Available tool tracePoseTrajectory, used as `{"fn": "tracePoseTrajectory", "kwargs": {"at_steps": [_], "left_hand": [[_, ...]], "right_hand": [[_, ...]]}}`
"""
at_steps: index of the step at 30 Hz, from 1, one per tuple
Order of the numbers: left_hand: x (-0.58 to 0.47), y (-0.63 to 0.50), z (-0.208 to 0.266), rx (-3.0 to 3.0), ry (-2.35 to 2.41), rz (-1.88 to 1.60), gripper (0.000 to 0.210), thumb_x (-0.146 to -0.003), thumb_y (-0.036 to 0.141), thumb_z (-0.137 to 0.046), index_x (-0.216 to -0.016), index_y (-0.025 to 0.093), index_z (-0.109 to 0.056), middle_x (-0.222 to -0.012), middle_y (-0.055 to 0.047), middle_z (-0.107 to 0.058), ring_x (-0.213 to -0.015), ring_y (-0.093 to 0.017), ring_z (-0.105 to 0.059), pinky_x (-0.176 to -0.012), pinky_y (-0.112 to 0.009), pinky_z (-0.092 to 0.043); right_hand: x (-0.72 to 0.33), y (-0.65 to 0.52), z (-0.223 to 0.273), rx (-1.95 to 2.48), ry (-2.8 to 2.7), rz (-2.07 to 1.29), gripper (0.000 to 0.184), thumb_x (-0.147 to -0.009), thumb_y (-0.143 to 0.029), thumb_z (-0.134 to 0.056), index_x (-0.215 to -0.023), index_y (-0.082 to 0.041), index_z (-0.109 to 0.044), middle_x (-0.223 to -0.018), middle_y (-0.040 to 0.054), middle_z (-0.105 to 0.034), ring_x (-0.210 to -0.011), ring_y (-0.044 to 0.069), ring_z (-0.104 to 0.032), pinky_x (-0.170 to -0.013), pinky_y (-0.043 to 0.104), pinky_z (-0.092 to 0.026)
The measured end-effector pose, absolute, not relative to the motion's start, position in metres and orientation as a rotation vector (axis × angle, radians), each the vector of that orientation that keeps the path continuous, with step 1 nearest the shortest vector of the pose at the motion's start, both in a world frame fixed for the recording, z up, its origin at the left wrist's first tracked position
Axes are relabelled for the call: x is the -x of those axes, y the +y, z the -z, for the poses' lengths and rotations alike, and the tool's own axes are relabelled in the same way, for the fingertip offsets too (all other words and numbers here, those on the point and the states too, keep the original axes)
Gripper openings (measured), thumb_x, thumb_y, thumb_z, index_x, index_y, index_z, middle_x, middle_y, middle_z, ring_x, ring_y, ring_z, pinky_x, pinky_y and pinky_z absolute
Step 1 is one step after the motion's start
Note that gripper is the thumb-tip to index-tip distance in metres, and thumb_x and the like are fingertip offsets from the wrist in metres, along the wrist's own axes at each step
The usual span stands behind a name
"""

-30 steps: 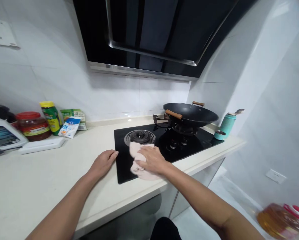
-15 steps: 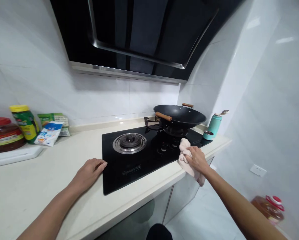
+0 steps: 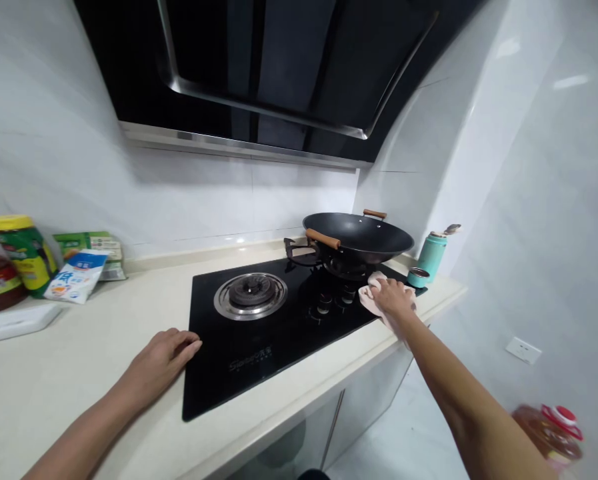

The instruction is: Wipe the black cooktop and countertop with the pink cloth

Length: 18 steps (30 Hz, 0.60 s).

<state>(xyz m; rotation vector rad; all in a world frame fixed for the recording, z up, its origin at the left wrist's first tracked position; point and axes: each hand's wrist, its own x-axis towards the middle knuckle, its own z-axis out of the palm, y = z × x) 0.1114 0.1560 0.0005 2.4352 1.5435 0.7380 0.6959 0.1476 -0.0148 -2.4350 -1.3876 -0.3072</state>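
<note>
My right hand [image 3: 393, 299] presses a pale pink cloth [image 3: 370, 298] onto the front right part of the black glass gas cooktop [image 3: 259, 337], with its fingers closed over the folds. The control knobs [image 3: 325, 303] lie just left of the cloth. Behind them a black wok [image 3: 361, 237] with wooden handles sits over the right burner. The left burner [image 3: 251, 293] is bare. My left hand [image 3: 167, 357] rests on the counter at the cooktop's left edge, holding nothing, its fingers loosely bent and the thumb apart from them.
A teal bottle [image 3: 433, 257] and a teal cup [image 3: 418, 277] stand right of the wok. At far left are a green-yellow jar [image 3: 23, 257], a white-blue packet [image 3: 77, 275] and a white board [image 3: 19, 323]. A black range hood [image 3: 279, 67] hangs above.
My right hand has pushed the cloth a little farther back on the cooktop, and less of it hangs over the counter's front edge. My left hand stays by the cooktop's edge. The view has shifted slightly.
</note>
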Motion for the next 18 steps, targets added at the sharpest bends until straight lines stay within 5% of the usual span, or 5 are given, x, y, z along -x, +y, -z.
{"fn": "tracePoseTrajectory", "kwargs": {"at_steps": [6,14,18], "left_hand": [[-0.111,0.159,0.008,-2.432,1.559,-0.743,0.054,-0.089,0.068,-0.046,-0.106,0.025,-0.074,-0.100,-0.008,-0.072,-0.102,-0.031,-0.065,-0.092,-0.043,-0.051],[-0.108,0.159,0.010,-2.442,1.546,-0.742,0.051,-0.091,0.065,-0.047,-0.108,0.024,-0.073,-0.101,-0.009,-0.071,-0.103,-0.030,-0.063,-0.093,-0.043,-0.050],[-0.106,0.157,0.009,-2.438,1.520,-0.754,0.049,-0.092,0.062,-0.047,-0.107,0.024,-0.074,-0.101,-0.009,-0.072,-0.102,-0.029,-0.064,-0.093,-0.042,-0.050]], "right_hand": [[-0.671,0.150,0.015,2.325,-1.644,0.372,0.042,-0.099,-0.040,-0.043,-0.133,-0.023,-0.061,-0.130,0.0174,-0.058,-0.125,0.035,-0.049,-0.104,0.053,-0.035],[-0.677,0.167,-0.006,2.108,-2.009,0.111,0.053,-0.091,-0.021,-0.049,-0.141,-0.036,-0.058,-0.143,-0.0024,-0.060,-0.126,0.018,-0.055,-0.106,0.027,-0.039],[-0.682,0.174,-0.014,2.243,-1.865,0.126,0.064,-0.089,-0.032,-0.059,-0.151,-0.026,-0.048,-0.143,0.0110,-0.058,-0.125,0.029,-0.057,-0.103,0.039,-0.043]]}}
